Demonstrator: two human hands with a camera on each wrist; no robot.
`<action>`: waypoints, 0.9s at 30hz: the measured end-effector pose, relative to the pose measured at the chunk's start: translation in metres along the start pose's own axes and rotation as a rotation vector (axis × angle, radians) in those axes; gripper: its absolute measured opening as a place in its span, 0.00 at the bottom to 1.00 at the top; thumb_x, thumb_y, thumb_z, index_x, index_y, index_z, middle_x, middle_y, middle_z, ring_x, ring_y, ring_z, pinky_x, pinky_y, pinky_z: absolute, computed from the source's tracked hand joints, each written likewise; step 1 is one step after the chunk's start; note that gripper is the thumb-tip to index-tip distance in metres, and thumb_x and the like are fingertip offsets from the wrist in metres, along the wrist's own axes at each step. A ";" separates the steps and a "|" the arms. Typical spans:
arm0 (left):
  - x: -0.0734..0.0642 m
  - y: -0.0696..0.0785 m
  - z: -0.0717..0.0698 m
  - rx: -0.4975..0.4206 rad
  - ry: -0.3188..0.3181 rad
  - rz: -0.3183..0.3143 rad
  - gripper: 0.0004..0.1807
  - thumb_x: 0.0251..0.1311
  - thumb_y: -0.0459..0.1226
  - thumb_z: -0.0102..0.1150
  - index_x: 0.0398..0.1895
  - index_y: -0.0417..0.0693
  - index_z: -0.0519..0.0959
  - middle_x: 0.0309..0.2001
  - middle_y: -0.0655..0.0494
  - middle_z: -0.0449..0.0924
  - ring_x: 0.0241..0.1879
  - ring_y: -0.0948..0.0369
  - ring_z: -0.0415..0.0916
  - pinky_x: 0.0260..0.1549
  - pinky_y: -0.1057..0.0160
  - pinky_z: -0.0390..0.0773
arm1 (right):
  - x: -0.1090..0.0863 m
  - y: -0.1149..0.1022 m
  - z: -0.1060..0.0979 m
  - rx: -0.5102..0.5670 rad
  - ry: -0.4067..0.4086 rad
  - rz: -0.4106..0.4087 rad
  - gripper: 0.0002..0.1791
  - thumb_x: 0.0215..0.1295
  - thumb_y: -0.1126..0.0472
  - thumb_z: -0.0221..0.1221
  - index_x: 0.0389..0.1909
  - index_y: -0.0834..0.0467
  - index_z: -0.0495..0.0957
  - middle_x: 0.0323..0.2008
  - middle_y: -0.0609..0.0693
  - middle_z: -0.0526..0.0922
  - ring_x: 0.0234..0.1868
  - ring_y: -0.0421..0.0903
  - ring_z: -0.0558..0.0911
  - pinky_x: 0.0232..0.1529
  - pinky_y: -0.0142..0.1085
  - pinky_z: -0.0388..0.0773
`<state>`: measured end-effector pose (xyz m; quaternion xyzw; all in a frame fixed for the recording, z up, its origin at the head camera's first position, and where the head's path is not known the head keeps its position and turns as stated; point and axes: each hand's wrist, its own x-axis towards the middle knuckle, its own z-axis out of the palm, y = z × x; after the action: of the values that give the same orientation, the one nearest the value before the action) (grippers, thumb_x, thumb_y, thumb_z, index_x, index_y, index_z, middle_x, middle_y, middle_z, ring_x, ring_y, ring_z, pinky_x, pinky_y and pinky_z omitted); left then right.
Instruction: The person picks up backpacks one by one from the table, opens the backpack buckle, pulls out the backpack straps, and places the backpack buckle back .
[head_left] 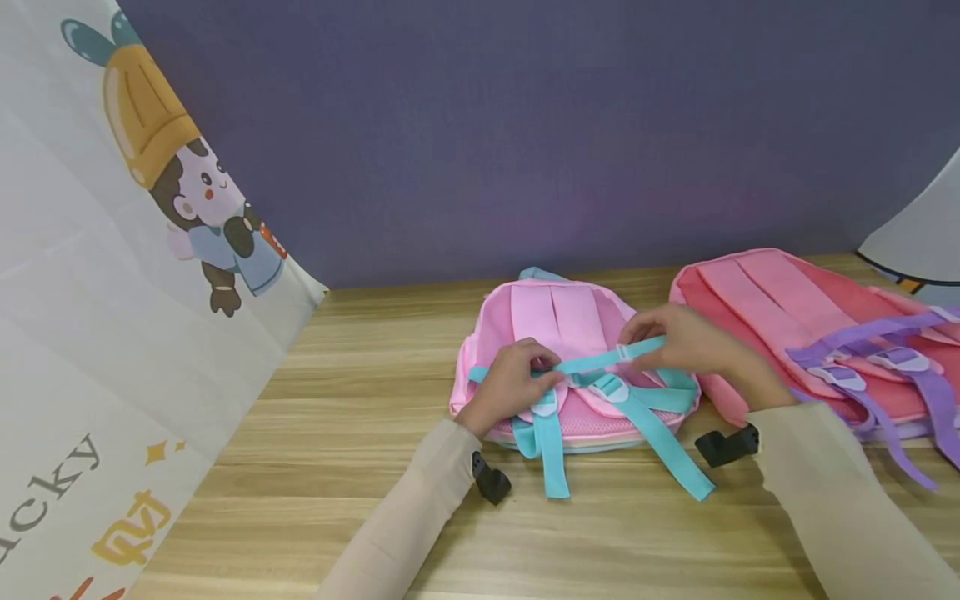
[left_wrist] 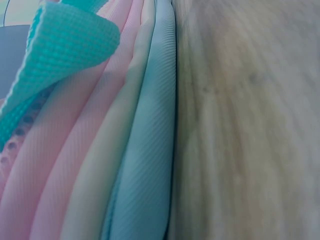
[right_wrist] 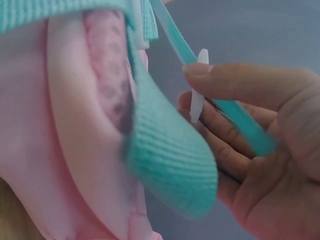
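Observation:
A small pink backpack (head_left: pixel 498 319) lies on the wooden table (head_left: pixel 360 433), its shoulder straps facing up. Across it, a thin teal strap (head_left: pixel 588 362) runs between the two hands. My left hand (head_left: pixel 516 382) pinches this strap near the middle of the bag; the left wrist view does not show the fingers. At the other end, my right hand (head_left: pixel 681 340) holds the white plastic slider (right_wrist: pixel 200 90) on the strap between thumb and fingers. A wider teal webbing loop (right_wrist: pixel 170 155) hangs beside the right hand. Two teal strap tails (head_left: pixel 553 467) trail over the bag's near edge.
To the right lies a larger coral-pink backpack (head_left: pixel 723 304) with purple straps (head_left: pixel 885 333), close beside the small bag. A dark blue panel (head_left: pixel 525 142) stands behind the table. On the left is a white printed sheet (head_left: pixel 97 292) with a cartoon figure.

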<state>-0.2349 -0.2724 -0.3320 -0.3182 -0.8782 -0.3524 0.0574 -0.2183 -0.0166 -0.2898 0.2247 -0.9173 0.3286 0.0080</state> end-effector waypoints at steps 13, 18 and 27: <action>0.001 0.000 0.000 0.008 0.003 0.009 0.08 0.55 0.34 0.66 0.38 0.40 0.84 0.35 0.50 0.82 0.36 0.60 0.77 0.40 0.70 0.75 | -0.005 0.007 -0.008 -0.020 -0.007 0.031 0.12 0.49 0.63 0.70 0.37 0.57 0.83 0.36 0.48 0.84 0.41 0.49 0.79 0.43 0.42 0.80; 0.000 0.000 0.000 0.011 0.003 0.001 0.09 0.55 0.35 0.66 0.38 0.41 0.84 0.35 0.51 0.82 0.37 0.59 0.77 0.40 0.70 0.75 | -0.005 0.011 -0.011 0.018 -0.026 0.036 0.11 0.50 0.64 0.70 0.36 0.57 0.83 0.35 0.48 0.84 0.43 0.51 0.80 0.45 0.45 0.80; 0.000 0.000 0.000 0.013 0.000 0.003 0.09 0.55 0.35 0.66 0.38 0.41 0.84 0.35 0.51 0.82 0.36 0.60 0.77 0.40 0.71 0.75 | -0.008 0.015 -0.016 0.022 -0.047 0.029 0.11 0.50 0.63 0.70 0.36 0.57 0.82 0.35 0.48 0.84 0.43 0.50 0.81 0.48 0.50 0.78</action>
<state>-0.2347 -0.2723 -0.3321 -0.3190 -0.8801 -0.3465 0.0602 -0.2193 0.0072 -0.2876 0.2189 -0.9168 0.3333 -0.0207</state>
